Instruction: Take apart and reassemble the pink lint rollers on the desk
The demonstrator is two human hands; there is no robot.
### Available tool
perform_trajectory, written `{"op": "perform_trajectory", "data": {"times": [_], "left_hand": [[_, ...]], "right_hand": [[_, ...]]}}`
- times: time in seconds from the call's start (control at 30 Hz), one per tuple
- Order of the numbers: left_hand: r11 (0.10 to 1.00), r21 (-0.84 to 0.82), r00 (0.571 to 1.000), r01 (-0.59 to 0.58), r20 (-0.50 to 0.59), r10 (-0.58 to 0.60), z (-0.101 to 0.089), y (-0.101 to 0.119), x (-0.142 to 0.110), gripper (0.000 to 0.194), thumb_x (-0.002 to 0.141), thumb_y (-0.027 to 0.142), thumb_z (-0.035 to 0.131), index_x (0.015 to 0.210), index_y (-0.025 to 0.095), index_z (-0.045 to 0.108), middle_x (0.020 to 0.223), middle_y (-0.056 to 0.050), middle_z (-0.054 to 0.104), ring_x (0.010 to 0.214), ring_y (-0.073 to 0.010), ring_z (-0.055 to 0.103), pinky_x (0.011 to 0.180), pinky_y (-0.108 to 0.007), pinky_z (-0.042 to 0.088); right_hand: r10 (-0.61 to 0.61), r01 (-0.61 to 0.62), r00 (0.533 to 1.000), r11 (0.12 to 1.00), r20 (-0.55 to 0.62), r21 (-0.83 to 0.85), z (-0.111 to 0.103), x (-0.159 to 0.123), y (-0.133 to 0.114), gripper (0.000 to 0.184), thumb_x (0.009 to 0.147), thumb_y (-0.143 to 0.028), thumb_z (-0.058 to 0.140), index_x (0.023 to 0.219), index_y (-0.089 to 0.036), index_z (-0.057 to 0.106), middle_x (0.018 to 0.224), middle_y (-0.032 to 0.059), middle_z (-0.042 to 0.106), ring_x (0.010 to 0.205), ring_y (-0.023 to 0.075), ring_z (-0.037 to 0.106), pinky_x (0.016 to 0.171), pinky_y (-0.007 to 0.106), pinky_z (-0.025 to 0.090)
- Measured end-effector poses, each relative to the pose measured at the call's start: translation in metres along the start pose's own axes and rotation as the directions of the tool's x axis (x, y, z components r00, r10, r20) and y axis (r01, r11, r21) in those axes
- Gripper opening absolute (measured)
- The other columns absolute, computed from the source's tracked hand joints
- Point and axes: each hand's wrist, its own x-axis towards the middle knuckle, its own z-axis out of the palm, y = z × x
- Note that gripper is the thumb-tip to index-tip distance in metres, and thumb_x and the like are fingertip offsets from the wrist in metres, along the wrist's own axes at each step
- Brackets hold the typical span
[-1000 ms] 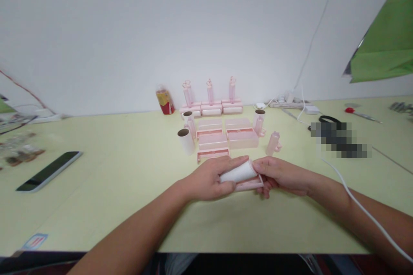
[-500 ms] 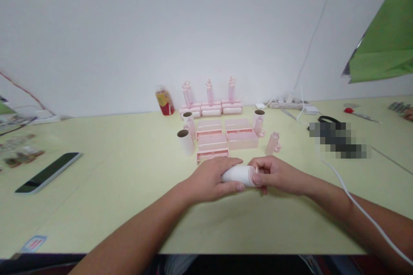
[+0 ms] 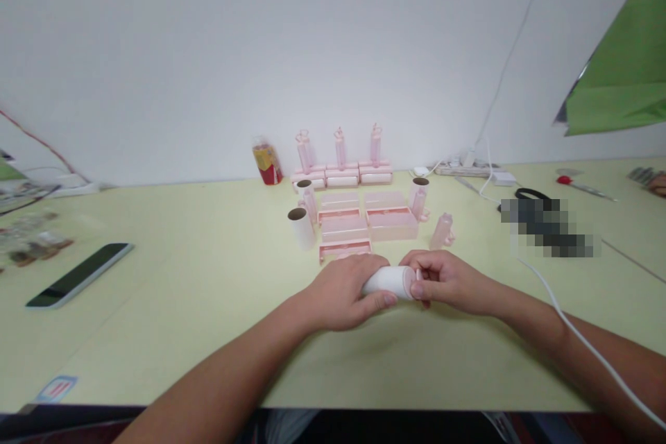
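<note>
My left hand (image 3: 340, 291) is wrapped round a white paper roll (image 3: 388, 281) lying sideways just above the pale yellow table (image 3: 182, 277). My right hand (image 3: 447, 281) pinches the roll's pink right end, fingers closed on it. Just behind the hands lie several pink lint-roller cases (image 3: 344, 227) and a pink handle (image 3: 441, 231). A loose white roll (image 3: 302, 227) stands upright to their left.
Three assembled pink rollers (image 3: 340, 165) stand by the wall next to a red and yellow can (image 3: 266, 161). A black phone (image 3: 78, 275) lies at the left. A power strip (image 3: 468, 168), white cable (image 3: 587, 340) and red-handled tool (image 3: 580, 184) are at the right.
The pink holder seen under the roll a second ago is now closed in against the roll's end. Both hands have drawn slightly together and stayed in place.
</note>
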Motion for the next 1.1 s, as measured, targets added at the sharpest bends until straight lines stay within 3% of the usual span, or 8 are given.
{"op": "perform_trajectory", "data": {"times": [0.23,0.47,0.9,1.1], "left_hand": [[1.0,0.027,1.0,0.003,-0.002,-0.003,-0.002,0.002,-0.002,0.043,0.091,0.056,0.047,0.106,0.018,0.061,0.095,-0.008,0.066,0.081,-0.0225,0.059,0.07,-0.03,0.041],[0.995,0.095,0.999,0.01,0.034,-0.013,-0.004,0.003,-0.003,0.043,0.09,0.058,0.047,0.104,0.019,0.06,0.093,-0.006,0.065,0.079,-0.0207,0.058,0.067,-0.028,0.04],[0.996,0.092,0.999,0.014,0.028,-0.017,-0.007,0.002,-0.004,0.043,0.09,0.057,0.047,0.099,0.018,0.061,0.088,-0.005,0.065,0.075,-0.0195,0.058,0.066,-0.027,0.039],[0.99,0.136,0.999,0.039,-0.013,-0.038,-0.004,-0.005,-0.001,0.046,0.09,0.059,0.045,0.097,0.017,0.062,0.086,-0.007,0.065,0.075,-0.0201,0.059,0.066,-0.028,0.04]], "right_hand": [[-0.148,0.131,0.986,0.975,-0.083,-0.178,0.005,-0.002,-0.009,0.034,0.082,-0.043,0.07,0.067,-0.015,0.059,0.087,0.0042,0.059,0.068,0.0119,0.049,0.061,0.024,0.038],[-0.208,0.187,0.977,0.948,-0.057,-0.256,0.006,-0.003,-0.016,0.03,0.085,-0.041,0.067,0.071,-0.015,0.061,0.086,0.0031,0.056,0.067,0.0113,0.047,0.061,0.024,0.035],[-0.179,0.15,0.979,0.953,-0.092,-0.262,0.01,-0.005,-0.018,0.034,0.088,-0.043,0.062,0.069,-0.017,0.054,0.076,0.0007,0.051,0.066,0.0123,0.047,0.061,0.025,0.035],[-0.104,0.067,0.985,0.967,-0.139,-0.244,0.005,0.001,-0.003,0.023,0.088,-0.039,0.064,0.083,-0.017,0.059,0.073,-0.0008,0.051,0.063,0.0128,0.047,0.058,0.025,0.035]]}}
